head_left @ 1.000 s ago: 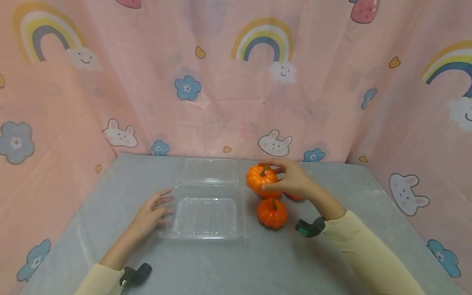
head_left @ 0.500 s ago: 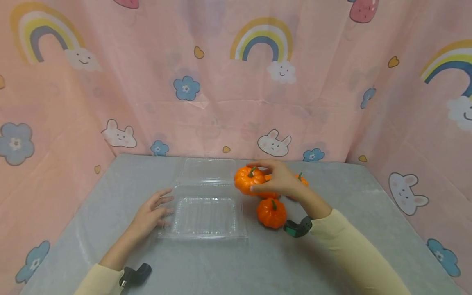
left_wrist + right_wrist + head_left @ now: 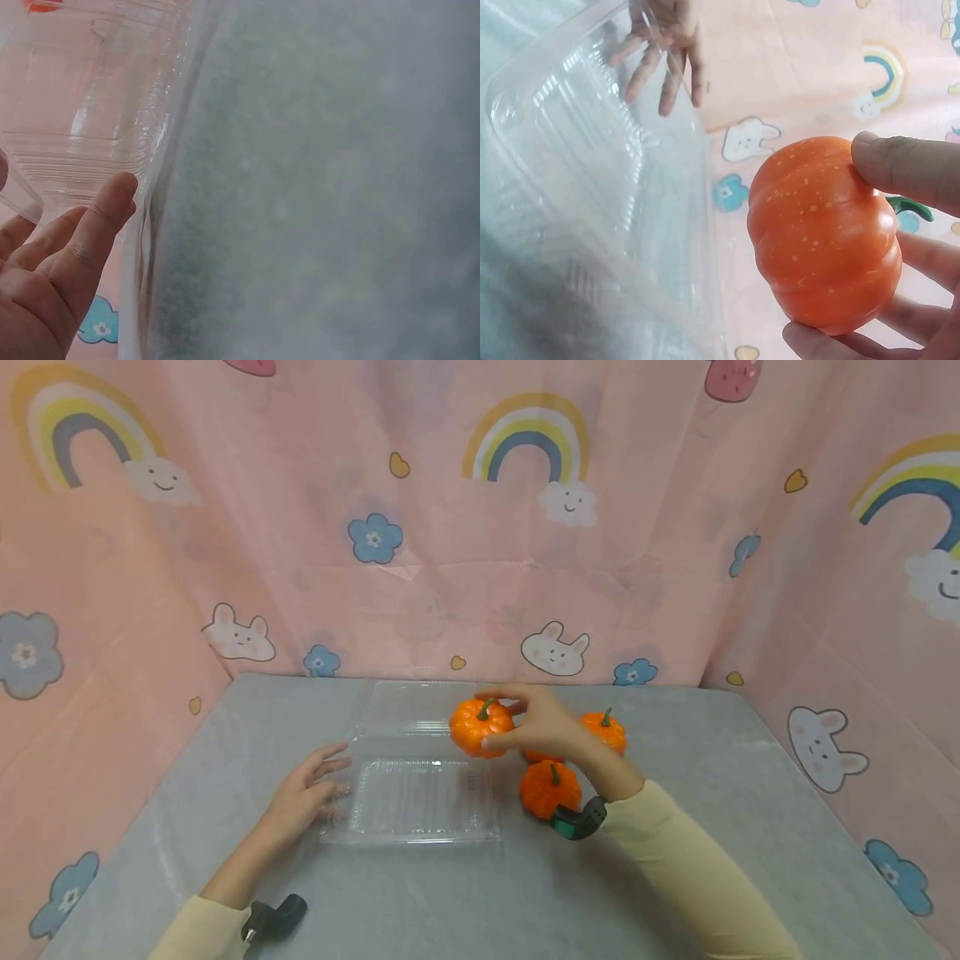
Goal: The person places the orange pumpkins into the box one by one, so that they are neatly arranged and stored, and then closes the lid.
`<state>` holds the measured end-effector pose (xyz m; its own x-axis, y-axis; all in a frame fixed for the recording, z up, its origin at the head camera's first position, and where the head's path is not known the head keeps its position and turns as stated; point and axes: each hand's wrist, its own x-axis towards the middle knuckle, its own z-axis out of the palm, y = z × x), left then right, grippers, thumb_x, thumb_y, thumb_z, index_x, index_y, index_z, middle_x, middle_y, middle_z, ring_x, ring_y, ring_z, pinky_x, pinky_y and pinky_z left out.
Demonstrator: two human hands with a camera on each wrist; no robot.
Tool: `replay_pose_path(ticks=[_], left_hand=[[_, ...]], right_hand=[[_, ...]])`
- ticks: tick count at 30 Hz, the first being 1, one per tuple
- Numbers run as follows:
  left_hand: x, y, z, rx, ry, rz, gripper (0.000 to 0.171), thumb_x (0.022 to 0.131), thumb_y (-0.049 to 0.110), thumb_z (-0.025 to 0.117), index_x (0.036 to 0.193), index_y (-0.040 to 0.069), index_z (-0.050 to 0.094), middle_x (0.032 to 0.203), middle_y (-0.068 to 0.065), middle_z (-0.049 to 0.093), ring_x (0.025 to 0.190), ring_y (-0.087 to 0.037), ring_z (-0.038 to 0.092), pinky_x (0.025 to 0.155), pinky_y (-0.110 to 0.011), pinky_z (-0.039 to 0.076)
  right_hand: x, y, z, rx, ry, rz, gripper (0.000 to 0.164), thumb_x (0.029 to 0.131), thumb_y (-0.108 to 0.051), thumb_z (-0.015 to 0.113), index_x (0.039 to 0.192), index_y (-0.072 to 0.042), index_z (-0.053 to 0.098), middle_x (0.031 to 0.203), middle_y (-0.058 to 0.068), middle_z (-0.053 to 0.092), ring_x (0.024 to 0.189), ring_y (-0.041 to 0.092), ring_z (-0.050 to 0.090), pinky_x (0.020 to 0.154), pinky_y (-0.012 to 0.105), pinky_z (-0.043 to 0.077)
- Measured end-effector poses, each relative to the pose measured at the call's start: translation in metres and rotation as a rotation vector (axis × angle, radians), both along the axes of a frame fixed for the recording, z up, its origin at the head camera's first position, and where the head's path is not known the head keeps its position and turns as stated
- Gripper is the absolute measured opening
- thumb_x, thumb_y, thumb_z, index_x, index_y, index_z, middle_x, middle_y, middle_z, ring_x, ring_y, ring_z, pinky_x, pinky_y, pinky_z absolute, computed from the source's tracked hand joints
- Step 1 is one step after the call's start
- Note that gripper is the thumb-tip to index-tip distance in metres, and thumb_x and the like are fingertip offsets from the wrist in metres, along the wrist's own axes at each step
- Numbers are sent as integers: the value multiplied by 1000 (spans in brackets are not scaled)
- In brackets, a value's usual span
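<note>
Between thumb and fingers, my right hand (image 3: 547,724) holds a small orange pumpkin (image 3: 478,727) with a green stem. It is above the far right part of a clear plastic clamshell box (image 3: 420,802), whose lid (image 3: 412,703) lies folded back. In the right wrist view the pumpkin (image 3: 825,236) shows speckled skin, with the box (image 3: 592,150) beside it. My left hand (image 3: 303,793) is at the box's left side, fingers loosely extended. The left wrist view has those fingers (image 3: 94,232) against or very near the clear wall; exact contact is unclear.
Right of the box sit more orange pumpkins: one in front (image 3: 551,791), one farther back (image 3: 606,733), and one (image 3: 534,756) mostly hidden behind the right hand. A pink patterned curtain (image 3: 442,593) encloses the grey table (image 3: 420,902) at back and sides.
The right hand has carried its pumpkin left, away from the other pumpkins and over the box's right side. The back pumpkin has come into fuller view. The left hand stays put.
</note>
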<state>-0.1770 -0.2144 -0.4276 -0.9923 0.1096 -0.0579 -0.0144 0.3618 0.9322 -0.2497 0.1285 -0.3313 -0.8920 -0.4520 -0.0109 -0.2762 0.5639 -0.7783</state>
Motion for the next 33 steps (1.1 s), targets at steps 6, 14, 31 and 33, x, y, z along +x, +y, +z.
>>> replay_pose_path(ticks=[6, 14, 31, 33], left_hand=[[0, -1, 0, 1, 7, -4, 57, 94, 5, 44, 149, 11, 30, 146, -27, 41, 118, -43, 57, 75, -36, 60], [-1, -2, -2, 0, 9, -4, 57, 93, 3, 42, 149, 10, 31, 146, -27, 41, 119, -44, 56, 75, -35, 60], [0, -1, 0, 37, 2, -17, 59, 93, 3, 44, 150, 9, 29, 147, -29, 38, 120, -45, 55, 75, -36, 60], [0, -1, 0, 29, -1, -14, 59, 94, 3, 44, 150, 10, 29, 147, -28, 39, 120, -44, 55, 74, -35, 60]], right_hand=[[3, -11, -3, -16, -3, -12, 61, 69, -32, 85, 126, -32, 62, 138, -3, 53, 120, 32, 54, 86, 41, 56], [9, -26, -5, -59, 1, 17, 59, 70, -26, 84, 125, -27, 63, 135, -1, 56, 115, 33, 56, 84, 39, 56], [24, -58, -12, -51, 14, 71, 57, 71, -22, 83, 125, -26, 63, 131, -3, 59, 112, 28, 57, 81, 32, 57], [26, -62, -13, -53, 12, 80, 57, 72, -22, 83, 125, -24, 63, 130, -2, 59, 112, 29, 57, 81, 32, 57]])
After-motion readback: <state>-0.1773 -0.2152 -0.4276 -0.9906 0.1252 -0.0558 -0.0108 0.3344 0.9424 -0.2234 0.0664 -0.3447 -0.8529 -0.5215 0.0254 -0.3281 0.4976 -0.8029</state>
